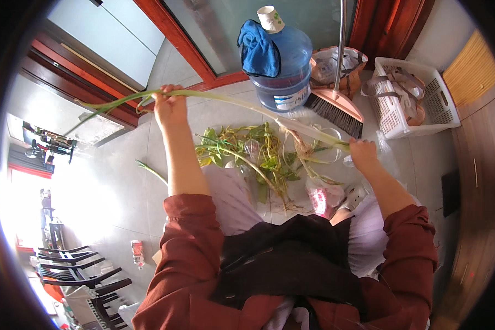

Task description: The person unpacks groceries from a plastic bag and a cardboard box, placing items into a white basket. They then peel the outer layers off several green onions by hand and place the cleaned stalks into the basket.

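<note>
A long scallion stalk (227,102) is stretched between my two hands, well above the floor. My left hand (171,108) grips it near its green leaves, which trail off to the left. Around a stretch nearer its other end, my right hand (364,153) is closed. Roots (300,144) hang by the stalk's middle right. Below lies a heap of leafy green stems (268,140), with another rooted scallion (251,166) across it. Close to my shoe (352,198) is a clear plastic bag with something pink (319,200).
Ahead stand a blue water jug (286,53) with a blue cloth (258,49) and paper cup (271,19), a broom (337,108), and an orange bag (354,62). A white plastic basket (383,99) is at right. A red-labelled container (137,253) lies at left.
</note>
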### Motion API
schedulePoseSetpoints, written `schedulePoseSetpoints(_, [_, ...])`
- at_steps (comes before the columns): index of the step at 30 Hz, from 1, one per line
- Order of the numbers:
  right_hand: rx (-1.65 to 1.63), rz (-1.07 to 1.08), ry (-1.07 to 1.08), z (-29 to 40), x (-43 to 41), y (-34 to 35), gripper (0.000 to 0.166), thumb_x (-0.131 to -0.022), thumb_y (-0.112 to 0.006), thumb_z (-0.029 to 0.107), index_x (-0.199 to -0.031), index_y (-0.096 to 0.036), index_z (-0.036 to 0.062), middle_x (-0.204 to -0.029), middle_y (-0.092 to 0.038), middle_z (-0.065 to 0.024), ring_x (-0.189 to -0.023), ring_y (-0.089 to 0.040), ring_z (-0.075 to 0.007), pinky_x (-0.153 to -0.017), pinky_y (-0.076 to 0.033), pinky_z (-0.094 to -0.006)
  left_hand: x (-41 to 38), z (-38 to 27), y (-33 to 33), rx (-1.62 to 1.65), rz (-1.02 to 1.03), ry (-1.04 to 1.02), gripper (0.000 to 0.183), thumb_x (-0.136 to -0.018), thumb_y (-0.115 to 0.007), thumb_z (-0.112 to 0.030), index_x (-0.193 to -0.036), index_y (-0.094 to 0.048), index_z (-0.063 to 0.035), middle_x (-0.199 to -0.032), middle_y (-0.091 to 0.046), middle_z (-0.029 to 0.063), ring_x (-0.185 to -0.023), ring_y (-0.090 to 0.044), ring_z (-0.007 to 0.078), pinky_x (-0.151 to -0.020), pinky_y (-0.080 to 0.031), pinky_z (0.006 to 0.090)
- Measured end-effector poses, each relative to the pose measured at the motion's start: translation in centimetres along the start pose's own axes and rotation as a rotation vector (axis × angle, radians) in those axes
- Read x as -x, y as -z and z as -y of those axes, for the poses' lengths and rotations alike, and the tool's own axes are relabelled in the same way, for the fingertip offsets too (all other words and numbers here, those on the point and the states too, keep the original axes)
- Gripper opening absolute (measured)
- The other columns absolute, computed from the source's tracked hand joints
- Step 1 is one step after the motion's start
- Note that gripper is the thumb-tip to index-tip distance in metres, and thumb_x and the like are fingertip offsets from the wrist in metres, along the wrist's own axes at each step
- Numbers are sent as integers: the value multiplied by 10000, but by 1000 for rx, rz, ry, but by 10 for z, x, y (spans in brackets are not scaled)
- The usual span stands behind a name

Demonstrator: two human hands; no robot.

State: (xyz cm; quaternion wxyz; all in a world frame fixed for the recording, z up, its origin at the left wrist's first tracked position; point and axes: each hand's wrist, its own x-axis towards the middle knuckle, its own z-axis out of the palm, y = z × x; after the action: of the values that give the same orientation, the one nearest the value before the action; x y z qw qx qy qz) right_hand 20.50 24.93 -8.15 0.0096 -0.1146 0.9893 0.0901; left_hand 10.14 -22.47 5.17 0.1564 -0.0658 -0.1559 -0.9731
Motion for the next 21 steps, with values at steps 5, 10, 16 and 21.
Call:
schedulePoseSetpoints(5, [10, 134, -160, -43, 29, -29, 98, -780, -472, 90, -848, -540, 73, -737, -613, -103, -724, -612, -287, -636, -462, -424, 8, -57, 0, 170, -57, -84, 287, -917, -328, -302, -782, -391, -56, -701, -406, 44, -636, -429, 170, -640, -362, 332])
schedulePoseSetpoints(10, [-37, 268, -331, -72, 39, -43, 144, -738, -528, 98, -877, -559, 84, -835, -618, -96, -799, -606, -271, -720, -447, -424, 18, -86, 5, 251, -106, -132, 269, -899, -380, -301, -782, -388, -59, -673, -386, 22, -616, -407, 162, -609, -359, 319])
schedulePoseSetpoints(16, [-845, -125, 277, -9, -31, 46, 323, -736, -556, 97, -1052, -542, 30, -1048, -551, -140, -997, -515, -304, -846, -413, -368, 22, -28, -22, 10, -8, -55, 348, -878, -432, -372, -900, -432, -24, -708, -393, 36, -632, -387, 161, -596, -372, 298])
schedulePoseSetpoints(21, [-1447, -65, 423, 102, -61, 114, 228, -825, -583, 178, -985, -575, 16, -952, -590, -56, -804, -548, -114, -730, -440, -249, 45, 33, -64, 16, 25, 62, 337, -919, -359, -317, -1014, -451, -7, -710, -388, 25, -645, -373, 146, -636, -368, 298])
